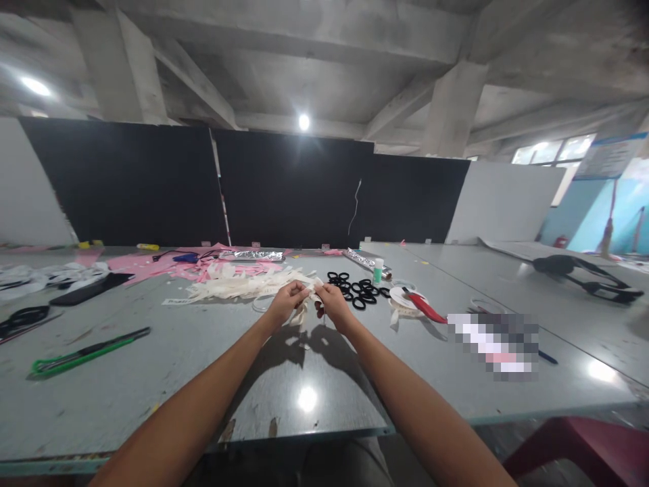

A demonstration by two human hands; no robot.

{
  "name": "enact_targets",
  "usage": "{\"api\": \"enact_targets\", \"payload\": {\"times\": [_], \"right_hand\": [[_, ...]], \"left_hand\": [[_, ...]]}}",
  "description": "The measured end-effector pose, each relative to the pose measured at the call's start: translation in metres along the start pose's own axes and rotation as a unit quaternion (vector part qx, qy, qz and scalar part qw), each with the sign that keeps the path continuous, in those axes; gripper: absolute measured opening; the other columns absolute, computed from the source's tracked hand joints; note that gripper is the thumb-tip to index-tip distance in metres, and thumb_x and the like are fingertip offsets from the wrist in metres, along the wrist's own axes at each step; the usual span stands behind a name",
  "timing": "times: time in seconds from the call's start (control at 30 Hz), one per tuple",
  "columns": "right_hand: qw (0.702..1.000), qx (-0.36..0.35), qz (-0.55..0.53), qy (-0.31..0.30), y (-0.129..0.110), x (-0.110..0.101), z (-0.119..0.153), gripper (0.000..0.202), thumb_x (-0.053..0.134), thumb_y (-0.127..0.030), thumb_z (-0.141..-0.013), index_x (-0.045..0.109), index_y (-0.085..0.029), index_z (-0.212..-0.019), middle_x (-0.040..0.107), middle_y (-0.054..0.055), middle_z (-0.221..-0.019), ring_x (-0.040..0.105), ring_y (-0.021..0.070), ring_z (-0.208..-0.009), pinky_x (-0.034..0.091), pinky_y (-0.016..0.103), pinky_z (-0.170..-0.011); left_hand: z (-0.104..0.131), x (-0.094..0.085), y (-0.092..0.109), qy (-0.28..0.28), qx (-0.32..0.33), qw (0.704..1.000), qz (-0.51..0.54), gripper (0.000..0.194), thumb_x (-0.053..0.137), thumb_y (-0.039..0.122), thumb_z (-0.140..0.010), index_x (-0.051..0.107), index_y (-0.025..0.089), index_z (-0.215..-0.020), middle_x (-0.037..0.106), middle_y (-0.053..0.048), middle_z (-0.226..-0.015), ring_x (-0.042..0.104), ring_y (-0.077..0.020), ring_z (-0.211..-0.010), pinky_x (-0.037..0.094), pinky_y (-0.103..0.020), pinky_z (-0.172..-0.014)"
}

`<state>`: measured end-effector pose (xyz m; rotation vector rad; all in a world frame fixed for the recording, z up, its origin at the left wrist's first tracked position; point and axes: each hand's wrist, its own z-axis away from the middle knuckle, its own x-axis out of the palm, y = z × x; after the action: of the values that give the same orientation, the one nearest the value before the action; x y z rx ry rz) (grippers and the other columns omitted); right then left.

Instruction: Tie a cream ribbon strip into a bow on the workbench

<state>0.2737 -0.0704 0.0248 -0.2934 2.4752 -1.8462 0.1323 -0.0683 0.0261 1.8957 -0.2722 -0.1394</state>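
Two hands — left (288, 303) and right (332, 304) — pinch a cream fabric strip (311, 287) between closed fingertips above the grey table (203, 379). Black hair ties (359, 291) lie just beside the right hand — a green-and-white glue stick (378, 270) stands near them.

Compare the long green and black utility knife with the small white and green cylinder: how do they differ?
Pose: the utility knife lies flat; the cylinder stands upright.
Shape: the knife is long and slim; the cylinder is short and stubby.
Colour: the knife pairs green with black; the cylinder is green with a white top.
Shared: both have green parts, sit on the grey table, and neither is being held.
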Motion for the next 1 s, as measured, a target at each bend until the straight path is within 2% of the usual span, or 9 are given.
{"api": "enact_targets", "payload": {"times": [0.17,0.27,0.37,0.47,0.53,0.6,0.77,0.87,1.0], "right_hand": [[0.998,-0.004,0.063,0.021,0.003,-0.005,-0.004,0.033,0.056,-0.050,-0.072,0.052,-0.017,-0.072,0.052,-0.002,-0.062,0.043,0.0074,-0.041,0.036,0.019,-0.035],[0.983,-0.032,0.111,0.140,0.004,-0.012,-0.008,0.031,0.052,-0.049,-0.076,0.052,-0.019,-0.079,0.051,-0.002,-0.064,0.045,0.0096,-0.048,0.038,0.021,-0.043],[0.945,-0.095,0.218,0.226,0.002,-0.017,-0.006,0.028,0.051,-0.047,-0.079,0.050,-0.019,-0.076,0.049,-0.003,-0.062,0.045,0.0114,-0.055,0.036,0.022,-0.053],[0.926,-0.160,0.308,0.149,-0.002,-0.013,0.001,0.034,0.047,-0.047,-0.083,0.050,-0.019,-0.065,0.048,-0.003,-0.057,0.043,0.0114,-0.056,0.032,0.023,-0.055],[0.920,-0.172,0.348,0.060,-0.002,-0.007,0.004,0.034,0.050,-0.045,-0.083,0.052,-0.018,-0.062,0.050,-0.003,-0.057,0.043,0.0109,-0.056,0.030,0.022,-0.055],[0.911,-0.167,0.376,0.009,0.000,-0.001,0.005,0.028,0.054,-0.039,-0.081,0.055,-0.018,-0.063,0.053,-0.002,-0.058,0.044,0.0106,-0.056,0.029,0.022,-0.055],[0.909,-0.155,0.386,0.036,0.004,-0.005,0.002,0.029,0.047,-0.036,-0.085,0.053,-0.018,-0.063,0.049,-0.003,-0.055,0.042,0.0109,-0.054,0.026,0.022,-0.053],[0.907,-0.158,0.387,0.057,0.003,-0.012,0.001,0.029,0.045,-0.037,-0.086,0.051,-0.019,-0.064,0.046,-0.004,-0.054,0.041,0.0111,-0.054,0.026,0.022,-0.053],[0.902,-0.176,0.389,0.067,0.002,-0.016,-0.001,0.026,0.044,-0.037,-0.088,0.054,-0.020,-0.071,0.052,-0.003,-0.061,0.044,0.0119,-0.058,0.028,0.022,-0.057]], "left_hand": [[-0.001,-0.002,-0.004,0.053,0.009,0.998,-0.013,0.034,0.066,0.045,-0.070,0.049,0.017,-0.075,0.047,0.007,-0.057,0.038,-0.0039,-0.044,0.029,-0.016,-0.043],[-0.001,-0.002,-0.003,0.097,0.029,0.994,-0.029,0.033,0.066,0.045,-0.070,0.052,0.017,-0.078,0.049,0.006,-0.061,0.039,-0.0039,-0.046,0.030,-0.016,-0.043],[-0.002,-0.003,-0.001,0.152,0.048,0.986,-0.048,0.034,0.067,0.045,-0.068,0.052,0.016,-0.077,0.052,0.005,-0.065,0.038,-0.0039,-0.046,0.029,-0.016,-0.040],[-0.002,-0.004,0.001,0.176,0.067,0.981,-0.048,0.034,0.067,0.045,-0.068,0.051,0.016,-0.075,0.051,0.005,-0.062,0.039,-0.0044,-0.045,0.030,-0.016,-0.040],[-0.002,-0.004,0.001,0.174,0.074,0.981,-0.044,0.034,0.067,0.045,-0.068,0.050,0.016,-0.074,0.048,0.006,-0.058,0.040,-0.0049,-0.046,0.032,-0.016,-0.041],[-0.001,-0.003,0.001,0.163,0.065,0.984,-0.038,0.034,0.067,0.045,-0.068,0.050,0.017,-0.075,0.048,0.006,-0.058,0.043,-0.0057,-0.048,0.035,-0.015,-0.043],[0.000,-0.001,-0.003,0.067,-0.027,0.997,-0.019,0.045,0.069,0.047,-0.064,0.053,0.017,-0.093,0.057,0.002,-0.071,0.053,-0.0093,-0.055,0.043,-0.019,-0.044],[-0.001,-0.002,-0.007,0.014,-0.058,0.998,-0.030,0.042,0.070,0.049,-0.064,0.055,0.014,-0.082,0.054,0.002,-0.063,0.049,-0.0080,-0.051,0.045,-0.021,-0.046],[-0.002,-0.008,-0.007,0.046,-0.052,0.997,-0.017,0.039,0.069,0.048,-0.064,0.056,0.014,-0.078,0.053,0.002,-0.067,0.049,-0.0081,-0.057,0.046,-0.021,-0.052]]}}
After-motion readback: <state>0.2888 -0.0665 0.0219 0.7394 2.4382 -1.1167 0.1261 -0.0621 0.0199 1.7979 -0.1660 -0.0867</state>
